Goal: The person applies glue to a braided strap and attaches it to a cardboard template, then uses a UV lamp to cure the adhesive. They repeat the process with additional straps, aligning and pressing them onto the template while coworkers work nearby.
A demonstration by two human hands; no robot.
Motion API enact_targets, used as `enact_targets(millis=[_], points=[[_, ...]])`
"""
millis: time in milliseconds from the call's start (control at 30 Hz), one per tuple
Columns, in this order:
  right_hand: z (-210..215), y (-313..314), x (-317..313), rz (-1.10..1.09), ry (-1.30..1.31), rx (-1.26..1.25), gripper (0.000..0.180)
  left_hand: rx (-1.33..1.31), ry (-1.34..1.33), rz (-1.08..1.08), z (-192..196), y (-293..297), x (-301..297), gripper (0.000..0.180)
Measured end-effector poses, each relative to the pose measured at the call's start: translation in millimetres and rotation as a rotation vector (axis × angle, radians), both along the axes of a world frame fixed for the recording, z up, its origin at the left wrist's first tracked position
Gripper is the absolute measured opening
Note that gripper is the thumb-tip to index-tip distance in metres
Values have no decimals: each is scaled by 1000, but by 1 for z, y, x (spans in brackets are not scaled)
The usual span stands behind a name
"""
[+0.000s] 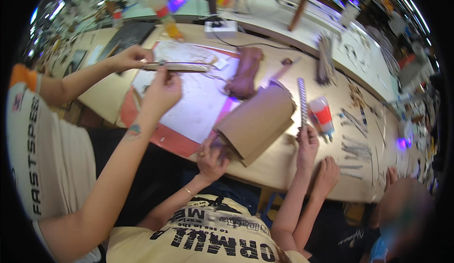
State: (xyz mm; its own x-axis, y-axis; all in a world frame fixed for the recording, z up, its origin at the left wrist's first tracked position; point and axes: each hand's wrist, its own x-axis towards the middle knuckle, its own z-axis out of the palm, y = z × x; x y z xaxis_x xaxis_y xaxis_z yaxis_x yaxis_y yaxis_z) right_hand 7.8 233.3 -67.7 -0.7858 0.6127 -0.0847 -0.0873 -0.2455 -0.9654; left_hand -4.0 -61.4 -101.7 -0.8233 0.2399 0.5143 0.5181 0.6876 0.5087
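Strip in the right hand, between sheet and bottle

At the near edge of the table, the person's left hand is at the sheet's left end, fingers bent; whether it grips or merely touches cannot be told. The right hand pinches the strip's near end, the free end pointing toward the far edge. Just right of that wrist is apparently a co-worker's hand, so a tucked elbow seems wise. A light, steady pinch should suit the slim strip, and the left hand could brace the sheet, whose near corner comes close to the table's edge. Sideways room looks tight: sheet on the left, bottle just right, then thin pieces toward the right edge. More room seems to lie beyond the strip's free end, left of the bundle near the far edge. Beyond the sheet lies a pouch.
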Motion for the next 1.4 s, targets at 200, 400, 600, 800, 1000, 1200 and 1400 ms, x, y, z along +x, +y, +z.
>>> enact_targets(millis=[200, 400, 600, 800, 1000, 1200, 1400], points=[[-20, 33, -58, -73, -74, 169, 26, -14, -10, 14, 4, -1, 2, 29], [-31, 31, -58, -131, -299, 710, 36, -42, -24, 23, 3, 0, 2, 30], [-19, 11, -47, -170, -311, 1019, 37, -37, -39, -1, 2, -2, 3, 28], [-11, -1, -25, -153, -338, 1168, 43, -37, -37, 27, 3, -1, 4, 27], [-10, -7, -2, -134, -406, 1175, 45, -37, -41, 25, 7, 0, 4, 26], [-13, -12, 13, -150, -359, 1080, 50, -46, -51, 20, 7, -1, 4, 25], [-20, -14, 17, -187, -351, 1141, 49, -35, -80, 6, 6, -1, 5, 27]])
